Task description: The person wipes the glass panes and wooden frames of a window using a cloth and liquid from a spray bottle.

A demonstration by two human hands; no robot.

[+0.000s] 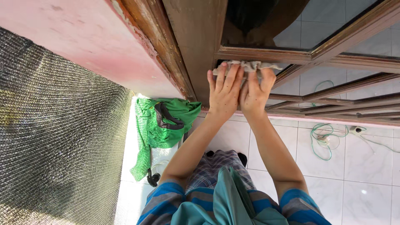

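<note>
both hands raised to a brown wooden door with glass panes, seen from above along the arms.

- left hand – fingers spread flat, palm toward the wood, fingertips laid over the lower edge of a crumpled grey-white cloth. not clenched; a flat press, pinning the cloth against the frame rather than gripping it.
- right hand – just beside the left, touching it along the index side. fingers curl up over the cloth; it looks bunched under the fingertips, though whether the thumb closes round it i cannot tell.
- cloth position – wadded on the horizontal wooden rail where it meets the upright stile, directly above both sets of fingertips. most of it pokes out past the fingers toward the glass; the rest is hidden beneath them.
- why held so – judged: 2 hands stacked side by side put weight on 1 small patch, and the flat palms keep the rag tight to the wood.

around: pink wall to the left, dark woven mesh screen beneath it, green net bag with black handles on the white tiled floor, thin green cable to the right, well apart from the hands.
</note>
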